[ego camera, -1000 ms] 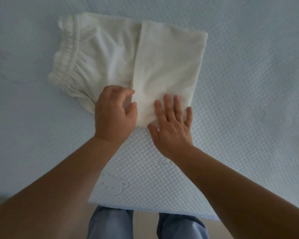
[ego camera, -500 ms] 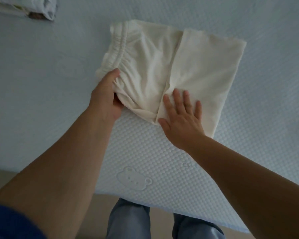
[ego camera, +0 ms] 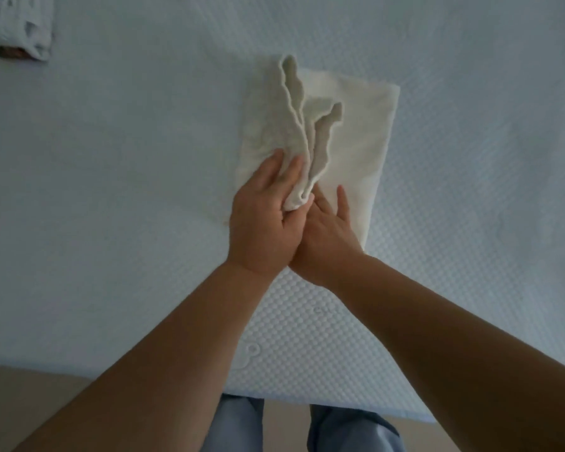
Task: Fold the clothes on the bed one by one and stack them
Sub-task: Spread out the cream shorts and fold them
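Cream shorts point(ego camera: 356, 135) with an elastic waistband lie partly folded on the pale blue bed point(ego camera: 128, 190). My left hand point(ego camera: 265, 216) grips the waistband end and holds it lifted, folded over toward the right above the rest of the cloth. My right hand point(ego camera: 330, 230) lies flat with straight fingers on the lower folded part, pressing it to the bed, partly under my left hand. The raised waistband edge stands up in wavy folds.
A folded pile of light clothes point(ego camera: 17, 27) sits at the far left corner of the bed. The near edge of the mattress point(ego camera: 307, 396) runs along the bottom, with my legs in blue trousers point(ego camera: 235, 429) below it.
My left hand took hold of the waistband side and swung it up and to the right over the folded half. My right hand stayed pressing the cloth.
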### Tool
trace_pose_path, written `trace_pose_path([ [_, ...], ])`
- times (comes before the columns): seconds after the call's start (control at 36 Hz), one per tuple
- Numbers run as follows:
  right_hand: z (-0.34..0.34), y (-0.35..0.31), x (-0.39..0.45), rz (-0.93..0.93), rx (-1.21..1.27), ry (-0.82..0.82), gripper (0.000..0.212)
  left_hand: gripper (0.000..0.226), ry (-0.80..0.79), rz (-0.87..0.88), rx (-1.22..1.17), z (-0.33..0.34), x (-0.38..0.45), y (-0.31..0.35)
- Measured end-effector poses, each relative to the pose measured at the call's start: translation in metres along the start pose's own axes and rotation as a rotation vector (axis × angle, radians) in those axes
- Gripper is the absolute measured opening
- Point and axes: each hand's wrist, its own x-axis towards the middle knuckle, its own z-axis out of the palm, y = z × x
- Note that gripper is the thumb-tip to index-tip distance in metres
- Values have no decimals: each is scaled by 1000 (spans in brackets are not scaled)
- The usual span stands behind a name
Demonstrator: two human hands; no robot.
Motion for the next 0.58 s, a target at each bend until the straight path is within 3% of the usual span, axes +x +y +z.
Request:
trace_pose_path([
  [0.14, 18, 13, -57, 84, 112, 77, 65, 56, -287, 7, 244, 35, -18, -3],
  [0.22, 27, 26, -78, 225, 252, 191, 50, 58, -347, 37, 340, 38, -20, -5],
  [0.36, 22, 44, -68, 593, 626, 342, 54, 33, -136, 117, 133, 24, -14, 13],
  [0.44, 10, 53, -49, 798, 944, 326, 54, 25, 91, 55, 33, 20, -7, 24],
  [0.5, 7, 60, -38, 826, 1037, 286, 48, 25, 212, 50, 5, 22, -4, 31],
  [0.56, 4, 64, -33, 808, 1084, 247, 41, 28, 185, 83, 19, 29, -6, 34],
  [0.58, 3, 64, -31, 800, 1096, 230, 38, 33, 73, 78, 49, 35, -9, 34],
])
